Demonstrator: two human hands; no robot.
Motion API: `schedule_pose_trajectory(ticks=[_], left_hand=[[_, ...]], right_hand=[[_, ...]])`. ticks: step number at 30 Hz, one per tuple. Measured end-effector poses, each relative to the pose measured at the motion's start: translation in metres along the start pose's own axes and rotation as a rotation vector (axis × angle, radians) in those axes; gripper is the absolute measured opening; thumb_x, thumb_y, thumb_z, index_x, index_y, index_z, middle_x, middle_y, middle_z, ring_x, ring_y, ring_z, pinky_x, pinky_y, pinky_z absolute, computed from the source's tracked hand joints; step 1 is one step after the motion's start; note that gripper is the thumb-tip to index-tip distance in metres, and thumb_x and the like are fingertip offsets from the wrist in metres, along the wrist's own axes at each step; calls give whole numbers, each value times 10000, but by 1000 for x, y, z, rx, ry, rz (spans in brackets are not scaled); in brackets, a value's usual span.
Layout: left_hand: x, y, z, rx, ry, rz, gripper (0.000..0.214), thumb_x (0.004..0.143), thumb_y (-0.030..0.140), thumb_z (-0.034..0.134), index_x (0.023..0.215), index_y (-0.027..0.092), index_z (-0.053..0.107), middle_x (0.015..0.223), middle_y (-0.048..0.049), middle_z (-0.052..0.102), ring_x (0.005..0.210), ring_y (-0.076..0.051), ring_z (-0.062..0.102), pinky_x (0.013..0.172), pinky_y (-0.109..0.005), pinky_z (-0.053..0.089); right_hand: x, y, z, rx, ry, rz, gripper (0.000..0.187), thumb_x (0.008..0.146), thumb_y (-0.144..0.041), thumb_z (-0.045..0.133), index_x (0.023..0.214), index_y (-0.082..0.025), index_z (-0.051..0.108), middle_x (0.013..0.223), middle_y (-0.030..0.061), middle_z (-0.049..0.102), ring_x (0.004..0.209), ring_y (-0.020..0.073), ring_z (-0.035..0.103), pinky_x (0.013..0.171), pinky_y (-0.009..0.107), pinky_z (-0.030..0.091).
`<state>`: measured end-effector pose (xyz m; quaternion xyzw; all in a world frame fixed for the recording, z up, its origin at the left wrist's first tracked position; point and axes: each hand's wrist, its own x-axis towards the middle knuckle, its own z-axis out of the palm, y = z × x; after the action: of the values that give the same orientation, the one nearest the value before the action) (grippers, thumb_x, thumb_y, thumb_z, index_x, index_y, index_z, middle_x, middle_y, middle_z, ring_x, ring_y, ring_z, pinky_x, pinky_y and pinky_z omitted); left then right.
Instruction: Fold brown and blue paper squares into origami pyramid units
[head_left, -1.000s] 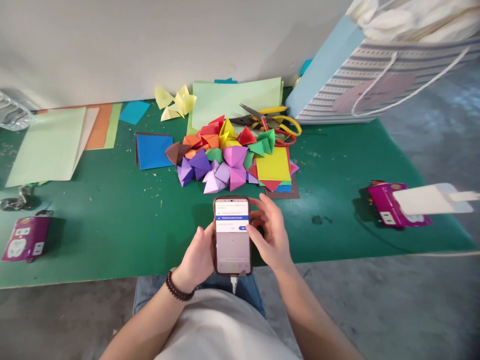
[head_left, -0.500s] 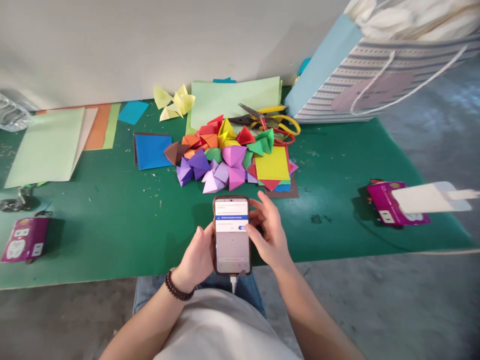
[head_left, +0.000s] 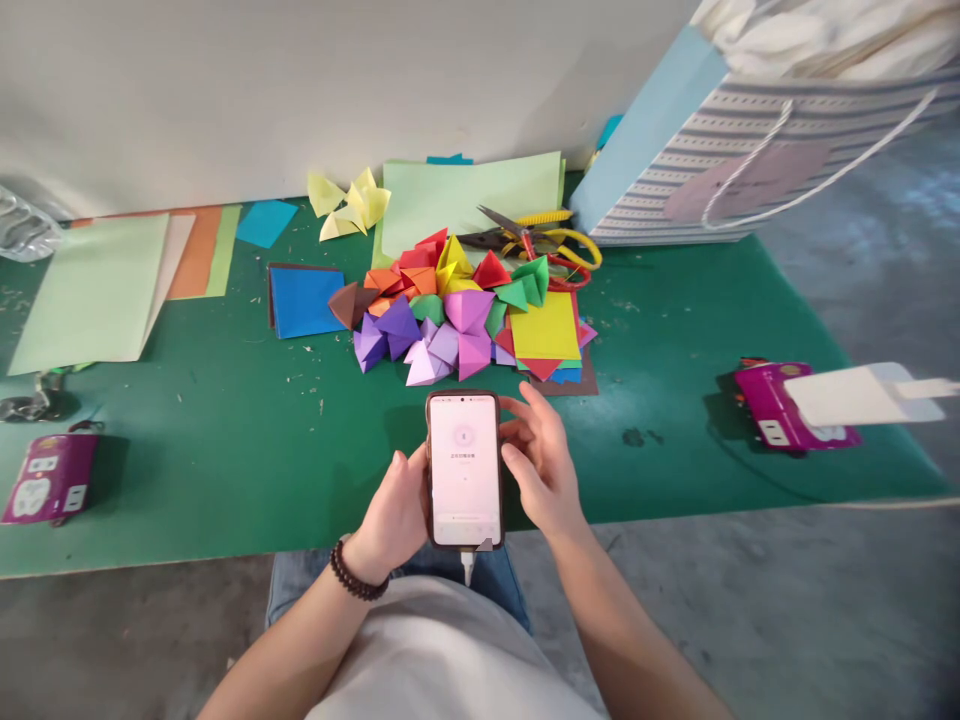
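My left hand (head_left: 394,510) holds a smartphone (head_left: 463,490) in a dark case by its left side; its fingers are hidden beneath the phone. The lit screen shows a pale pinkish page with a round icon near the top, its text too small to read. A white cable plug (head_left: 467,568) enters the phone's lower end. My right hand (head_left: 546,470) is at the phone's right edge, fingers apart and thumb off the screen. Some fingertips meet that edge; whether they support the phone is hidden. Just beyond the phone lies a pile of folded paper pieces (head_left: 469,310) in many colours.
A yellow square paper stack (head_left: 545,327), blue paper (head_left: 306,302) and scissors (head_left: 574,250) lie around the pile. Pale green sheets (head_left: 97,290) are at left. Purple boxes (head_left: 49,480) stand at both sides of the green table (head_left: 652,400). A striped paper bag (head_left: 712,150) is back right.
My right thumb has lifted off the screen and moved right. The screen has changed from a greyed page with a blue bar to a pale page with an icon. My left hand stays put.
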<state>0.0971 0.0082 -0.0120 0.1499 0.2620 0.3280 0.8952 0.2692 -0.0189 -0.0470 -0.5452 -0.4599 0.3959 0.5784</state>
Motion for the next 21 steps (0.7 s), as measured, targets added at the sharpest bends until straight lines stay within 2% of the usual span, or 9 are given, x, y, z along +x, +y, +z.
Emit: schedule_pose_trajectory(ticks=[13,21], left_hand=[[-1,-1,-2,14,15,13,709,820,685,553,1331,193,552,1390,-103,553,1394,-338,362,1154,-475,260],[-1,0,-1,5,26,8,715,801,684,581,1310,182,568,1369,-108,570,1378,-343,384,1148,-475,268]], right_hand=[[-1,0,0,-26,6,-6,586,922,-319,529,1461,-313,301,1332,115,535,859,181,608,718,366,522],[-1,1,0,-56,0,-8,587,928,-326,512,1469,-294,287,1339,126,526,870,183,609,727,368,529]])
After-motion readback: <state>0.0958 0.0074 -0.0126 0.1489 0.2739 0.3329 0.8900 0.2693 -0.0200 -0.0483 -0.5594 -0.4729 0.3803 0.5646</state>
